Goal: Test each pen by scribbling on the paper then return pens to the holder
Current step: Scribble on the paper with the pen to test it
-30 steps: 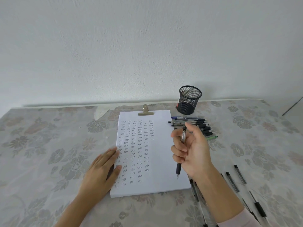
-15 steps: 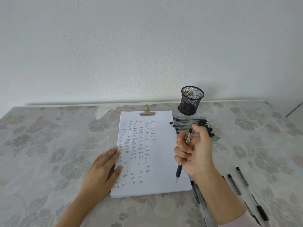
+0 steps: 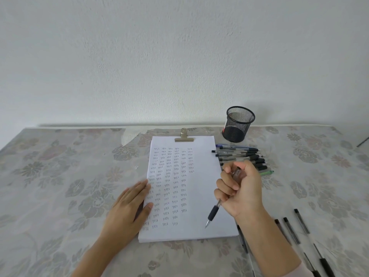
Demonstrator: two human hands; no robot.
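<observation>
My right hand [image 3: 240, 188] is closed in a fist around a clear pen with a dark grip [image 3: 213, 213]. Its tip points down-left, just above the lower right part of the paper [image 3: 201, 176]. The white sheets, clipped at the top, carry columns of small written words. My left hand [image 3: 129, 208] lies flat on the paper's left edge. A black mesh holder [image 3: 238, 123] stands upright behind the paper's top right corner. A row of several pens [image 3: 239, 154] lies beside the paper, right of its upper edge.
More black pens [image 3: 295, 226] lie scattered on the floral tablecloth at the lower right, near my right forearm. A brass clip [image 3: 184, 136] holds the sheets at the top. A white wall runs along the table's far edge.
My right hand has closed tighter over the pen, and the pen's tip has swung down and left toward the paper. The left hand has stayed flat on the sheet.
</observation>
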